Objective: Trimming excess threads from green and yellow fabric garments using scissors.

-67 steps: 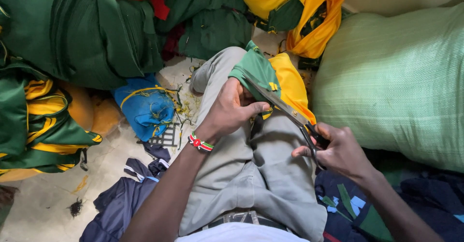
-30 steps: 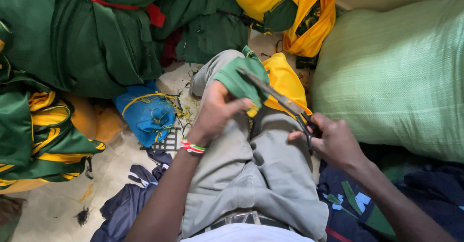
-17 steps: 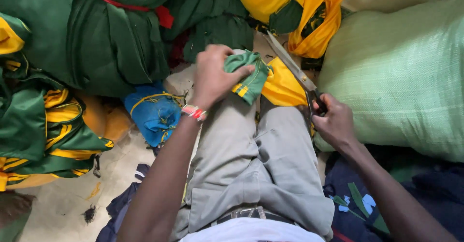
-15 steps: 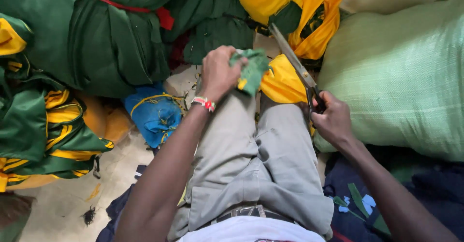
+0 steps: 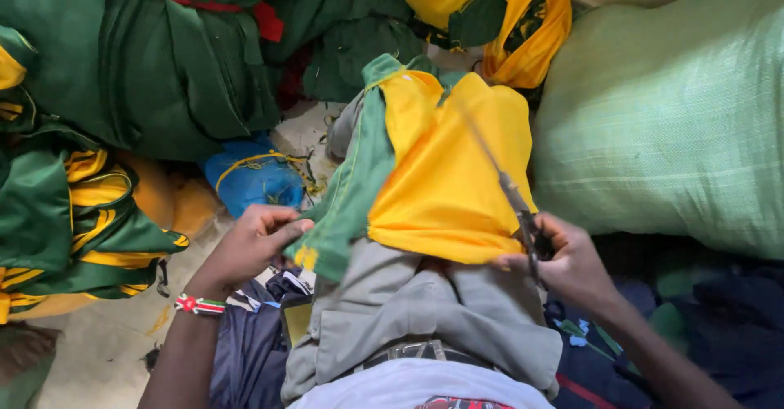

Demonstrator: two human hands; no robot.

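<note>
Head view looks straight down on my lap, where a yellow garment with a green trimmed edge (image 5: 445, 176) lies spread over my grey trousers (image 5: 408, 311), covering both thighs up to the knees. The left hand (image 5: 253, 241) sits at the garment's lower left corner, fingers curled and pinching the green edge between thumb and fingertips. A beaded wristband in red, white and green (image 5: 198, 304) circles that wrist. The right hand (image 5: 563, 258) is closed around the handles of a pair of long metal scissors (image 5: 510, 196); the blades run up and to the left across the yellow cloth and are blurred, so I cannot tell whether they are parted or together.

Just left of the garment, on the floor, I see a crumpled blue plastic bag (image 5: 253, 180) with yellow cord on it. Beyond that, a big bundle of dark green fabric tied with a red strip (image 5: 163, 58) fills the upper left, and folded green and yellow striped clothes (image 5: 73, 221) lie at the left edge. At the top, a yellow and green cloth heap (image 5: 498, 13) rests near the garment's far end. A large pale green woven sack (image 5: 670, 123) lies along my right side, and dark navy clothing (image 5: 253, 352) lies under my left forearm.
</note>
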